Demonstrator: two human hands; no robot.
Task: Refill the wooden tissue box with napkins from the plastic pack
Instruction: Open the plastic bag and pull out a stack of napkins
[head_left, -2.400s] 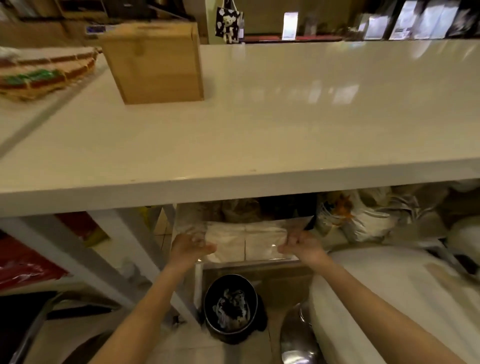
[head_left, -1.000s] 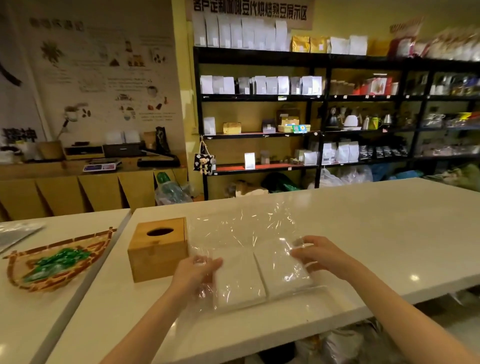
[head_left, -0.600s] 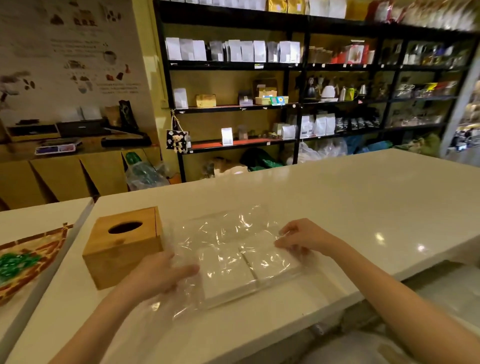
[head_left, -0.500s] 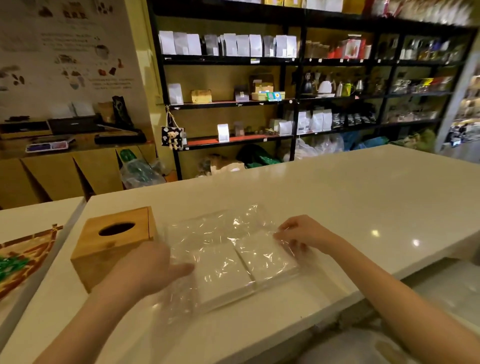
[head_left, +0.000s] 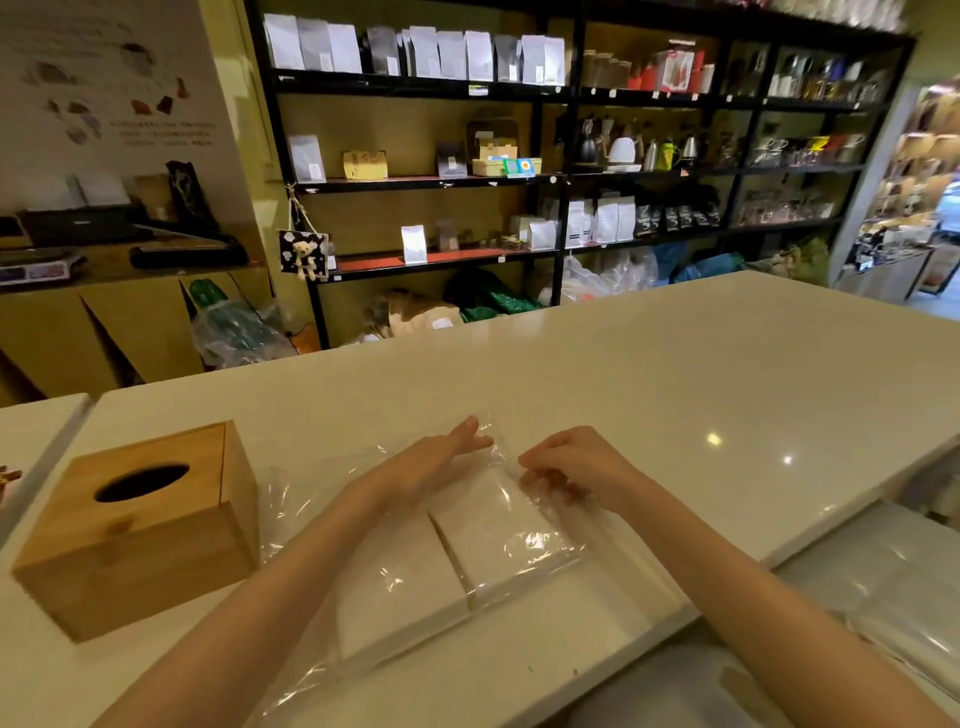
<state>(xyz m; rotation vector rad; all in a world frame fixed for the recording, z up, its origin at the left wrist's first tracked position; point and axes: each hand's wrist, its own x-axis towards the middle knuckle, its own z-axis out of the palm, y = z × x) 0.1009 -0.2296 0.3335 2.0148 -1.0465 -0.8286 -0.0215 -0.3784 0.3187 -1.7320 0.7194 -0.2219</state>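
Napkins (head_left: 498, 535) lie in two flat white stacks side by side inside the plastic pack (head_left: 332, 488), which rests on the white counter (head_left: 675, 374) just to the right of the wooden tissue box (head_left: 135, 525); the box stands upright with its oval slot on top and seems untouched, so the refill looks barely begun. Left hand (head_left: 431, 462) lies flat and open on the far part of the film, fingers straight and gripping nothing. Right hand (head_left: 571, 462) is curled at the far right corner, fingertips (head_left: 530, 475) apparently pinching loose film, though whether they truly hold it I cannot tell. The likely trouble is the wrap itself: it is thin, slack and crinkled, so a hard pull could tear it unevenly or drag the whole pack across the smooth counter. The near corner of the pack sits close to the counter's front edge, so a tug toward the body might tip the stacks off. Pulling without the flat hand pressing down could also fan the stacks out of square, making them awkward to load into the box
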